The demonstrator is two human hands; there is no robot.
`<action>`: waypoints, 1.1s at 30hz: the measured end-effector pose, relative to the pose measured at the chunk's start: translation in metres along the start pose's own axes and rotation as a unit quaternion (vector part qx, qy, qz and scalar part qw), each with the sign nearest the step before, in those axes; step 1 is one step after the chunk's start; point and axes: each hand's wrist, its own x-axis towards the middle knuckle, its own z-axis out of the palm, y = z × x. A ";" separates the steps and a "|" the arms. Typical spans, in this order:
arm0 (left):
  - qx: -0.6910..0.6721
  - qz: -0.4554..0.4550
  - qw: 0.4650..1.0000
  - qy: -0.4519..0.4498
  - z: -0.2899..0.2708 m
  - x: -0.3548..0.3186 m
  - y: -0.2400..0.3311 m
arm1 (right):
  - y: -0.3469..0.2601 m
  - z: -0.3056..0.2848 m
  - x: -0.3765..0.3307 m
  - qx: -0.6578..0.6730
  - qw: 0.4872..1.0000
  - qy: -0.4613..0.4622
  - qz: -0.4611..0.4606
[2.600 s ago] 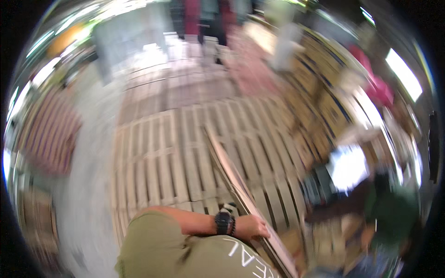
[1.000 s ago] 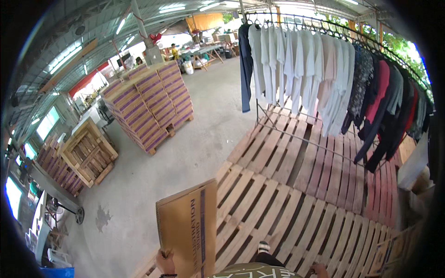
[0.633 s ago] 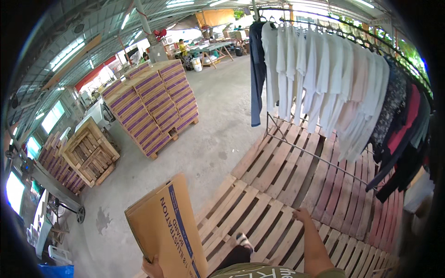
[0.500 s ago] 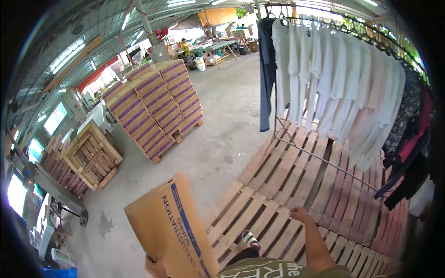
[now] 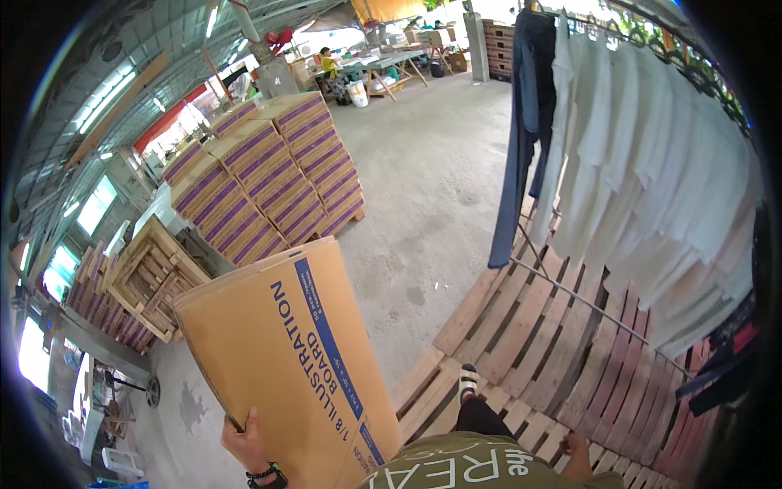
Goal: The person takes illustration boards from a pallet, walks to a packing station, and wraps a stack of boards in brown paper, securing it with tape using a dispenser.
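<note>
Left hand point(image 5: 244, 440) is being clamped on the left edge of the flattened cardboard point(image 5: 285, 350): thumb is being laid over the printed face, rest of the fingers hidden behind. Right hand point(image 5: 575, 446) is being held low over the slats, fingers partly curled; nothing is being seen in it, cannot tell whether it is closed.

Biggest to smallest:
- Concrete floor point(image 5: 423, 196) is being partly covered at right by wooden pallets point(image 5: 468, 314), laid edge to edge, presumably as a raised deck.
- Garment rack point(image 5: 599, 316) is being stood on that deck; white shirts point(image 5: 652, 171) and dark blue trousers point(image 5: 525, 122) are being hung along it, likely so they drop free of the slats.
- Carton stack point(image 5: 269, 179) is being carried on a pallet base, columns tight together, probably for stability and lifting.
- Tilted pallet point(image 5: 159, 277) is being stood on edge left of the stack, likely to save floor; its support cannot be made out.
- Worktop point(image 5: 375, 63) is being propped on trestles at the back.
- Cardboard is being carried in front of the body, left of centre, top leaning left. Edge grip is probably being used because the face is too broad to span; bracing against the torso cannot be confirmed.
- White bucket point(image 5: 357, 94) is being parked beside the worktop.
- Sandalled foot point(image 5: 468, 381) is being planted on the deck.
- Dark bracelet point(image 5: 262, 473) is being worn at the left wrist.
</note>
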 end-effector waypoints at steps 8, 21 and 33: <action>0.058 0.003 0.998 0.010 0.135 0.096 0.023 | -0.246 0.103 0.072 -0.095 0.985 -0.018 -0.145; 0.056 0.005 0.998 -0.033 0.396 0.267 0.023 | -0.642 0.386 -0.002 -0.327 0.815 -0.327 -0.350; 0.108 -0.014 0.979 -0.175 0.754 0.467 -0.041 | -0.827 0.441 0.240 -0.027 0.976 -0.159 -0.148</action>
